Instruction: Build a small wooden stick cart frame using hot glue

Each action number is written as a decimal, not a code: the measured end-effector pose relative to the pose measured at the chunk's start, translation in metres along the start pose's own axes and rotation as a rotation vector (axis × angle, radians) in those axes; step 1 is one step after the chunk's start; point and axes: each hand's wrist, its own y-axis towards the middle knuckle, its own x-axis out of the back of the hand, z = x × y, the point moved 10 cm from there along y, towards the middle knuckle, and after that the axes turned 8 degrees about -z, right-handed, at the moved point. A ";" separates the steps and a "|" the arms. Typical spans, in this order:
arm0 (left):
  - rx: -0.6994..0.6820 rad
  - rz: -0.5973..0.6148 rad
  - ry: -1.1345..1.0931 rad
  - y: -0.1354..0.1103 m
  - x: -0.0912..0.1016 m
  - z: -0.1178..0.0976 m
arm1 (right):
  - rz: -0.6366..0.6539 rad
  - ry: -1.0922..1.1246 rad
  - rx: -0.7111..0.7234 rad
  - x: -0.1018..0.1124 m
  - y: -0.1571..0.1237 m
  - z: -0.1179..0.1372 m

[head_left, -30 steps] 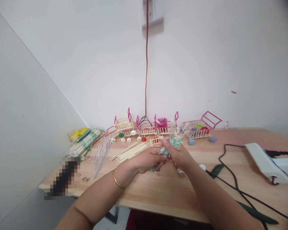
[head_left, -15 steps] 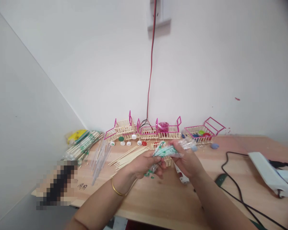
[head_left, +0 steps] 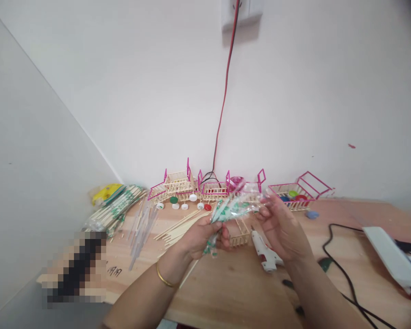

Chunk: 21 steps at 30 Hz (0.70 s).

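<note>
Centre frame, I saw left hand (head_left: 208,235) clamped on green-printed wrapper (head_left: 231,209), right hand (head_left: 282,224) pinching its clear end. Judged hard tug could tear it; low right-hand sweep could knock glue gun (head_left: 265,251).

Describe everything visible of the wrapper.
The wrapper looks like thin, crinkled clear plastic with green print too blurred to read, shiny in places. It is bunched in the left hand, a crumpled part hanging below the fingers. From there it slants up toward the right hand, whose fingertips are at its clear end; whether they pinch it is unclear. It is held above the table.
</note>
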 end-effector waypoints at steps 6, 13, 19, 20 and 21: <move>0.058 0.014 -0.164 0.003 0.000 0.002 | -0.074 -0.600 0.747 -0.011 -0.045 0.062; 0.093 0.223 0.346 -0.016 -0.020 0.010 | 0.668 -1.229 1.013 -0.096 -0.101 0.015; 0.126 0.392 0.501 -0.035 -0.027 -0.001 | 0.927 -1.028 0.377 -0.084 -0.086 -0.018; 0.116 0.393 0.525 -0.036 -0.027 -0.004 | 0.925 -0.978 0.327 -0.082 -0.084 -0.018; 0.102 0.382 0.570 -0.037 -0.027 -0.007 | 0.916 -0.943 0.300 -0.081 -0.082 -0.017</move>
